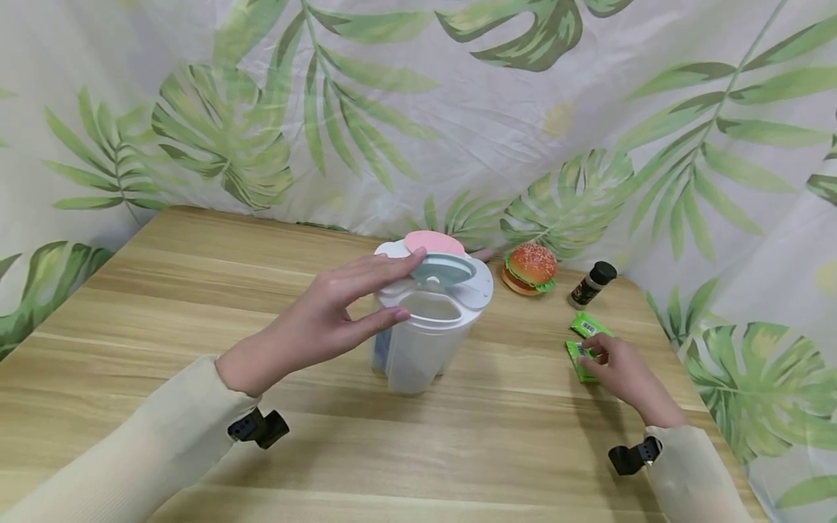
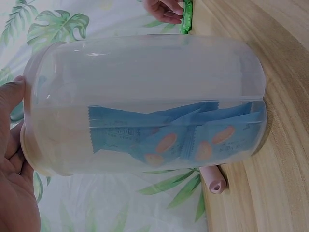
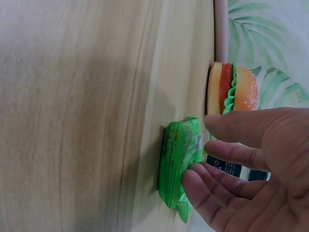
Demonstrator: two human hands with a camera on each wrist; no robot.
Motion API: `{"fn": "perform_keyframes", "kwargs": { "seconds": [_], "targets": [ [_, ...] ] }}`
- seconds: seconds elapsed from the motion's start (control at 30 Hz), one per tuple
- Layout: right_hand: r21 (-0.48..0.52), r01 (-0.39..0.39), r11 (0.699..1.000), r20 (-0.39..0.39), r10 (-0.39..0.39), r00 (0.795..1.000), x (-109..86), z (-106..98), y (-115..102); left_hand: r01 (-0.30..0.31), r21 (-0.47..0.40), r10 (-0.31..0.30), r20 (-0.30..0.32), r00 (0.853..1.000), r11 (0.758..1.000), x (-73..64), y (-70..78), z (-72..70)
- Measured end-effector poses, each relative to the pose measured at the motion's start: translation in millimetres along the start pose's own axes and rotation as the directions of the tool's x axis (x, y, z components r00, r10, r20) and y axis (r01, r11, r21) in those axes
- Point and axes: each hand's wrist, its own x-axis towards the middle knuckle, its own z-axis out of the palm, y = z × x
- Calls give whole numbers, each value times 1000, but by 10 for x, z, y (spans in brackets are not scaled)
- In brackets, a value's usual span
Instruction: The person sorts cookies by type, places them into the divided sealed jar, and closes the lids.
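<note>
A clear divided storage container stands on the wooden table, and blue snack packets show inside one compartment. On its white top, the teal flap is raised over an opening, beside a pink flap. My left hand spans the top with fairly straight fingers; a fingertip is at the teal flap and the thumb at the rim. At the right, two green packets lie on the table. Loosely bent over the nearer green packet, my right hand has its thumb and fingers apart.
A toy hamburger and a black-capped shaker bottle stand near the table's back right. Behind the container lies a pink rod-like object. A leaf-print cloth hangs along the back edge.
</note>
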Motion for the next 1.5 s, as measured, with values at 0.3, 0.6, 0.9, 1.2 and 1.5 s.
{"fn": "perform_keyframes", "kwargs": {
  "seconds": [0.3, 0.6, 0.9, 1.2, 1.5],
  "targets": [
    [-64, -77, 995, 39, 80, 996, 75, -44, 56, 11, -8, -11, 3, 1000, 1000, 0, 9, -7],
    [-105, -129, 986, 100, 139, 985, 75, -73, 100, -5, -12, 5, -4, 1000, 1000, 6, -5, -3],
    [-27, -153, 988, 125, 155, 980, 11, -79, 148, -17, -12, 17, -10, 1000, 1000, 12, -14, 2],
    [19, -191, 981, 198, 183, 963, 20, -102, 145, -10, -9, 9, -18, 1000, 1000, 0, -10, -2],
    [91, -231, 969, 215, 207, 954, -11, -84, 182, -5, -14, 4, -15, 1000, 1000, -1, -30, 13]
  ]
}}
